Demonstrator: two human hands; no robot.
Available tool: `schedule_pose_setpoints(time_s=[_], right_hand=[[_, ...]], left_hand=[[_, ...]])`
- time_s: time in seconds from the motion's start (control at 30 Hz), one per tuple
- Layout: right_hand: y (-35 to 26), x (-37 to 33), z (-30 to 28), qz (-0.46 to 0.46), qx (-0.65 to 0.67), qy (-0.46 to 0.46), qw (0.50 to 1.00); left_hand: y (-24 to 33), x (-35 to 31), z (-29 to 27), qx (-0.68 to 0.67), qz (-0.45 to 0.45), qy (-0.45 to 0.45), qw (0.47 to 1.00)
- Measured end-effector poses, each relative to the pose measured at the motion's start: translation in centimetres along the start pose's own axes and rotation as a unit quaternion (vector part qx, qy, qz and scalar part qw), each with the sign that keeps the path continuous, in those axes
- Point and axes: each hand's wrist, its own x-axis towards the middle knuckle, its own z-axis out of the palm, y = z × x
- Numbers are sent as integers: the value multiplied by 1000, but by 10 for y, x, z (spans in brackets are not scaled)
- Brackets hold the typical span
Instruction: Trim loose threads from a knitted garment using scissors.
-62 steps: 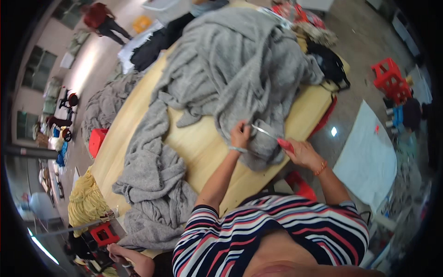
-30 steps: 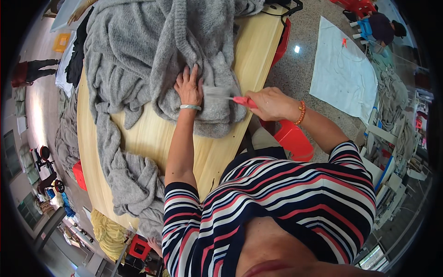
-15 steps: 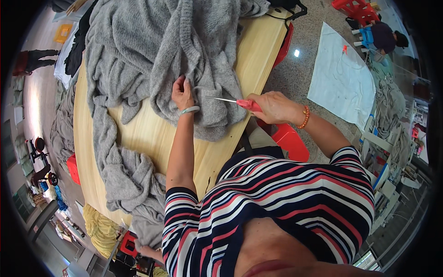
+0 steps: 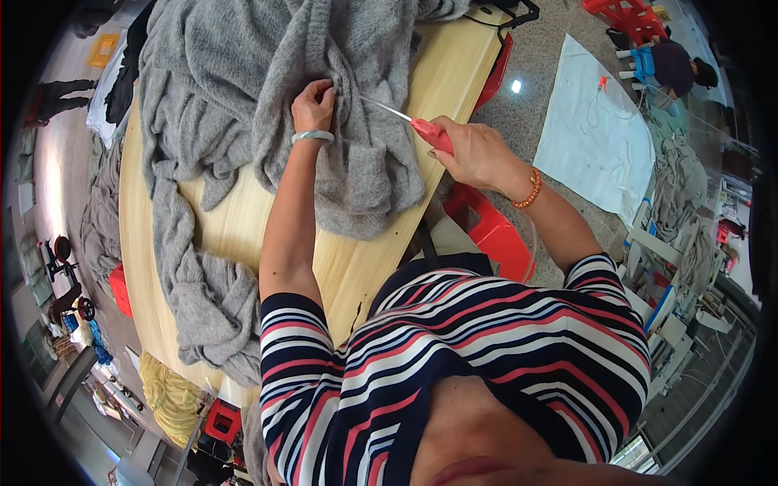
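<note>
A heap of grey knitted garments [image 4: 219, 65] spreads over the far part of the pale wooden table [image 4: 243, 219], with a long piece trailing down its left side. My left hand [image 4: 314, 107] is closed, thumb and fingers pinching a fold of the grey knit near the ribbed band. In my right hand [image 4: 478, 154] is a red-handled tool [image 4: 431, 134] with a long, thin metal end. It points left toward the knit just beside my left hand. Its tip lies against the grey fabric, and I cannot tell whether it touches.
Red plastic stools [image 4: 494, 235] stand by the table's right edge. Beyond lies a white sheet [image 4: 596, 138] on the floor with a small red item on it. Yellow fabric [image 4: 168, 397] hangs at the lower left. A person [image 4: 674, 69] sits at the far right.
My left hand has moved up along the knit to a higher fold. The right hand with the red-handled tool has also moved up, and the tool now slants more upward.
</note>
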Motion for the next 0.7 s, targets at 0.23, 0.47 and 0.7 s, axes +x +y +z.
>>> schedule_pose_setpoints(time_s=[0.23, 0.47, 0.7], right_hand=[[10, -29, 11, -46, 34, -169, 984], [10, -30, 28, -72, 69, -173, 980], [43, -11, 21, -37, 164, -43, 985]], left_hand=[[6, -92, -4, 239, 219, -6, 946], [-27, -160, -40, 70, 47, 13, 996], [-68, -262, -161, 421, -140, -374, 814]])
